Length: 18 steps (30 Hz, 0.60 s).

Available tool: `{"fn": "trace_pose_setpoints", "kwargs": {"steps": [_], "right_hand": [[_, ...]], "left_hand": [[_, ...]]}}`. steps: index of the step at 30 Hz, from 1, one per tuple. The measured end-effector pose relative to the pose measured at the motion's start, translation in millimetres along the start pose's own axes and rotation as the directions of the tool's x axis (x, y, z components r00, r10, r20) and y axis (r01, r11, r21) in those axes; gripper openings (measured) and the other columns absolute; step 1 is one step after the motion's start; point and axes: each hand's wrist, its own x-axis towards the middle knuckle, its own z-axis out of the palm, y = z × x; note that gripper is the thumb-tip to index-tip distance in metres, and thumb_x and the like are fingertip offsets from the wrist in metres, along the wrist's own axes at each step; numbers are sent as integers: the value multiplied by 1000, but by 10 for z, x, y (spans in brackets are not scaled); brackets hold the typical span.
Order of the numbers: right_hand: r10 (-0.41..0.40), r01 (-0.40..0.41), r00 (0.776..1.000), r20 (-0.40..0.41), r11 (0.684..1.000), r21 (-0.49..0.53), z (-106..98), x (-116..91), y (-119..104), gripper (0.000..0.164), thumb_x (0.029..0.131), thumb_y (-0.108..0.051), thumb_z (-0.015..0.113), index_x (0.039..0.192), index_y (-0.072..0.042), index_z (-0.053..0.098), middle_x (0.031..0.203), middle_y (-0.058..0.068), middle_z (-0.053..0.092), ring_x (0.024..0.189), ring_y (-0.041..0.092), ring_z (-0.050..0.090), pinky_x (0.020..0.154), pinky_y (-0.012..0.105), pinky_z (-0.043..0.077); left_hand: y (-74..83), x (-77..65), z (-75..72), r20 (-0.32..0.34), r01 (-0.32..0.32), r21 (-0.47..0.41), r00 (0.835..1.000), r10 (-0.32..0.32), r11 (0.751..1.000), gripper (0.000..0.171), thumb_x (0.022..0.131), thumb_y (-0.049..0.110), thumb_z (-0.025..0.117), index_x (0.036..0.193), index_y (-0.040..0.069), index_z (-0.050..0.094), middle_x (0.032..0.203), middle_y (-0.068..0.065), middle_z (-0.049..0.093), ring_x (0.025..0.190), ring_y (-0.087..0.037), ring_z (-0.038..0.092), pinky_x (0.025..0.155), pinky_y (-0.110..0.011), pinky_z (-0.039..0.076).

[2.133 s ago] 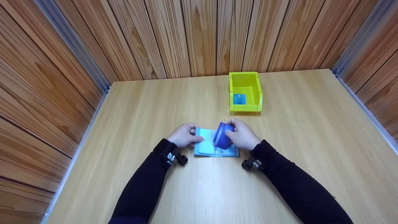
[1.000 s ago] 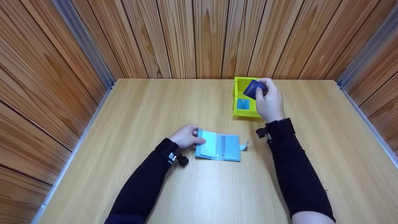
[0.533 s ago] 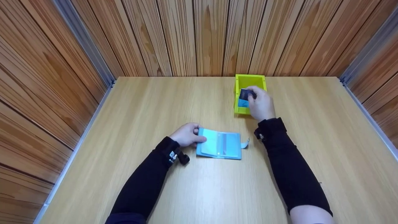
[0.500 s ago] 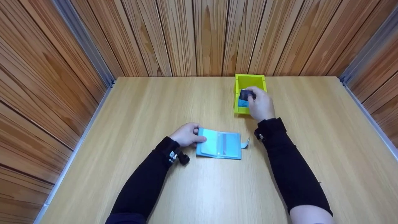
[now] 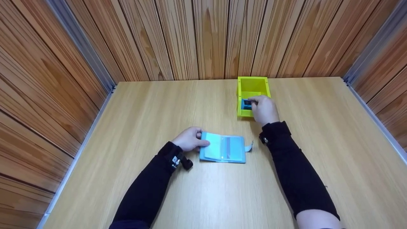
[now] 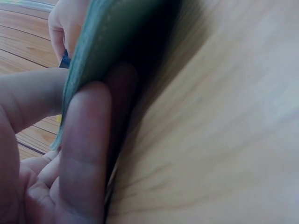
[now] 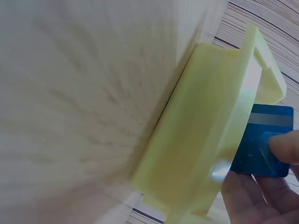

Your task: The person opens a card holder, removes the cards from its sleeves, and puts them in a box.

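A light-blue card wallet [image 5: 237, 148] lies spread on the table, its strap with a snap sticking out to the right. My left hand [image 5: 187, 139] grips its left edge, thumb on the inner page and fingers underneath; the left wrist view shows the fingers behind the cover [image 6: 88, 60]. My right hand [image 5: 265, 109] reaches into a yellow bin [image 5: 253, 83], thumb and fingers pinching a dark blue card [image 7: 261, 149] with a grey stripe. Beneath that card, a lighter blue card [image 5: 243, 107] lies on the bin's floor, partly covered.
The bin stands at the back of the wooden table [image 5: 159, 111], just right of the middle. Wood-plank walls [image 5: 184, 38] close off the back and both sides. A wrist camera [image 5: 187, 163] is strapped below the left hand.
My right hand has carried the dark blue card from over the wallet to the bin and lowered it inside. The left hand keeps its grip on the wallet.
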Motion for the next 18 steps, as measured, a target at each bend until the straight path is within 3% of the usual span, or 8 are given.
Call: {"fn": "trace_pose_setpoints", "kwargs": {"steps": [7, 14, 18], "right_hand": [[5, -4, 997, 77, 1000, -11, -1, -8, 27, 30, 96, -7, 53, 120, -7, 71, 124, 14, 68, 115, 30, 61, 98, 49, 49], [-15, 32, 979, 201, 996, -82, 25, 15, 60, 36, 95, -3, 48, 128, 3, 62, 130, 21, 62, 127, 37, 53, 110, 52, 40], [-14, 35, 974, 227, 995, -89, 44, 13, 62, 40, 96, -5, 48, 134, 5, 55, 134, 24, 56, 131, 40, 47, 114, 53, 35]], "left_hand": [[-16, 2, 11, 10, -9, -53, 1000, 9, 999, 32, 87, 15, 76, 112, 6, 59, 104, -6, 73, 89, -21, 72, 74, -33, 62], [-8, 3, 12, 5, -6, -51, 1000, 6, 999, 31, 87, 14, 75, 112, 6, 59, 104, -6, 73, 89, -22, 72, 74, -34, 62], [-5, -2, 9, -1, 2, -39, 1000, -2, 999, 33, 87, 16, 76, 113, 8, 59, 104, -5, 73, 90, -21, 72, 75, -34, 62]]}}
